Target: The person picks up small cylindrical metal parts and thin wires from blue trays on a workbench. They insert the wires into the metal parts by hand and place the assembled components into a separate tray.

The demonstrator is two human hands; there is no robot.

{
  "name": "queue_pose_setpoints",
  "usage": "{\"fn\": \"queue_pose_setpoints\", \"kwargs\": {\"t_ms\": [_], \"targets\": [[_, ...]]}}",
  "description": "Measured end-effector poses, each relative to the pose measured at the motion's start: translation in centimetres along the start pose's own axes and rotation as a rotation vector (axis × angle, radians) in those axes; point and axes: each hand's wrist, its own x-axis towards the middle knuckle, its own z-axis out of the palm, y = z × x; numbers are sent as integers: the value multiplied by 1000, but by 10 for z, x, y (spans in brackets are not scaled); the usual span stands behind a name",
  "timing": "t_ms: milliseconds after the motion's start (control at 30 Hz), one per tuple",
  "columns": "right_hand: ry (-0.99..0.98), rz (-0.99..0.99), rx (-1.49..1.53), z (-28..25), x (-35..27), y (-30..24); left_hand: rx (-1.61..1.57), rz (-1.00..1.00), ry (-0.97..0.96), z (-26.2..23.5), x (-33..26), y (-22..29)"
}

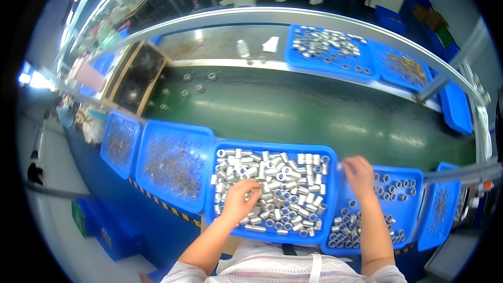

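My left hand (241, 199) is over the middle of a blue tray (331, 194) heaped with short silver metal sleeves (285, 188). Its fingers are curled closed around one metal sleeve (248, 196), partly hidden by them. My right hand (359, 176) is raised above the gap between this tray and the blue tray to its right (408, 204). Its fingers are bent and drawn together, and whatever they may hold is hidden. Several metal rings (346, 229) stand in that right tray, most of them along its near side and others farther back.
A green conveyor belt (293, 105) runs beyond the trays, with several small parts (184, 93) at its left. More blue trays of small parts (173, 165) line the near left side. Across the belt sit trays of metal parts (327, 44). A metal rail (262, 14) spans behind.
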Motion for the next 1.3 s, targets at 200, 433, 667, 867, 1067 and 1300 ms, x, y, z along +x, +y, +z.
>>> {"fn": "queue_pose_setpoints", "kwargs": {"t_ms": [200,433,667,867,1067,1300], "targets": [[-332,-113,184,119,95,-73,18,-198,352,-85,-8,-77],[-506,-322,187,302,218,-147,-65,-229,469,-142,-17,-127],[-193,-313,-136,431,306,-174,-134,-311,434,-148,-29,-154],[-229,-393,-266,452,315,-176,2,-91,409,-178,71,-189],[-421,-532,-130,465,277,-212,-42,-129,532,-193,165,-240],[-764,-2,503,462,281,-188,-88,-207,465,-189,169,-251]]}}
